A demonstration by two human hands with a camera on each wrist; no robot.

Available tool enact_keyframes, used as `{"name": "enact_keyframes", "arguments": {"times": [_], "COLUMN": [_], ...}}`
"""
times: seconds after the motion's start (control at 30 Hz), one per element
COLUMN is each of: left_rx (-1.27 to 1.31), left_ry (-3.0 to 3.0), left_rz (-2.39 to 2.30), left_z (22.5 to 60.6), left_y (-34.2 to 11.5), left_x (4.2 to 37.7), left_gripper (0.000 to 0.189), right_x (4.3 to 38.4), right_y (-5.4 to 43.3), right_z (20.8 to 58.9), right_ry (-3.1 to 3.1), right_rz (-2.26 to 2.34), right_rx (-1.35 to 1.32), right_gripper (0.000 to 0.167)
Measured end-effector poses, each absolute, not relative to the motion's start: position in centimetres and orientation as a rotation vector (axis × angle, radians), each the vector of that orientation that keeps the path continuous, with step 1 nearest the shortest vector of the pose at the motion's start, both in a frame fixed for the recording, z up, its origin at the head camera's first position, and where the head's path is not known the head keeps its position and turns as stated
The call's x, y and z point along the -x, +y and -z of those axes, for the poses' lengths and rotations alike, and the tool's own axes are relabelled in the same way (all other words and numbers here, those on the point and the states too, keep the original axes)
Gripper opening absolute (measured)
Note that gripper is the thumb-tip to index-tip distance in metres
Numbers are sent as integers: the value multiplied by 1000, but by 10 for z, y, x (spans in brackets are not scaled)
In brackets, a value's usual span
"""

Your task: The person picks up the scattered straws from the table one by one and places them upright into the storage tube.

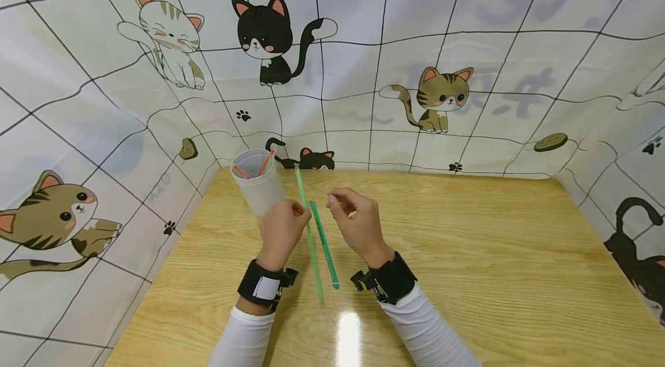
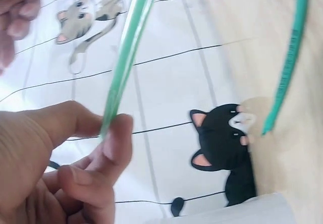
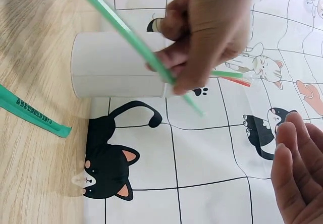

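Note:
My left hand [image 1: 284, 227] pinches a long light-green straw [image 1: 312, 246] between thumb and index finger; it slants above the table, its far tip poking past the fingers. In the left wrist view the straw [image 2: 123, 57] looks shiny and translucent. To the right of the straw, a darker green strip [image 1: 324, 244] with small printed letters lies on the wood. My right hand [image 1: 358, 218] hovers on the strip's other side, fingers loosely bent, holding nothing. Its fingers [image 3: 285, 158] show apart from the straw in the right wrist view.
A white cup [image 1: 262, 191] stands at the back left of the wooden table [image 1: 467, 251], just beyond my left hand, with red and green sticks poking out of it. Cat-printed sheeting [image 1: 353, 67] rises behind the table and at both sides.

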State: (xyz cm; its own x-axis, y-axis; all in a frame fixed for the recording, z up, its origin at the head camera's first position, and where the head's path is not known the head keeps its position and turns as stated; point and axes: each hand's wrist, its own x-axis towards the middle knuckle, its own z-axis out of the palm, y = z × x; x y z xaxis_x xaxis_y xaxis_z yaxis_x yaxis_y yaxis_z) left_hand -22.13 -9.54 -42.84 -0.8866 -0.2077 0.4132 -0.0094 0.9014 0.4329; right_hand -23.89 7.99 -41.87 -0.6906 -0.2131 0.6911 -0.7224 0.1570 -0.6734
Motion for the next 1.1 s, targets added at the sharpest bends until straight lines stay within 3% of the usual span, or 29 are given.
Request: {"name": "enact_keyframes", "arguments": {"times": [0.3,0.9,1.1], "left_rx": [-119,-275,-294], "left_ry": [-2386,-2044,-1971], "left_rz": [682,832,867], "left_z": [410,392,392], "left_y": [-92,-107,-112], "left_x": [214,207,207], "left_gripper": [16,19,17], "right_x": [240,236,235], "right_y": [80,75,74], "right_z": [420,423,424], "right_ry": [-2148,-2553,-2589], "right_rz": [-1501,-1266,-1214], "right_rx": [-894,-1047,-1129], "right_gripper": [14,30,25]}}
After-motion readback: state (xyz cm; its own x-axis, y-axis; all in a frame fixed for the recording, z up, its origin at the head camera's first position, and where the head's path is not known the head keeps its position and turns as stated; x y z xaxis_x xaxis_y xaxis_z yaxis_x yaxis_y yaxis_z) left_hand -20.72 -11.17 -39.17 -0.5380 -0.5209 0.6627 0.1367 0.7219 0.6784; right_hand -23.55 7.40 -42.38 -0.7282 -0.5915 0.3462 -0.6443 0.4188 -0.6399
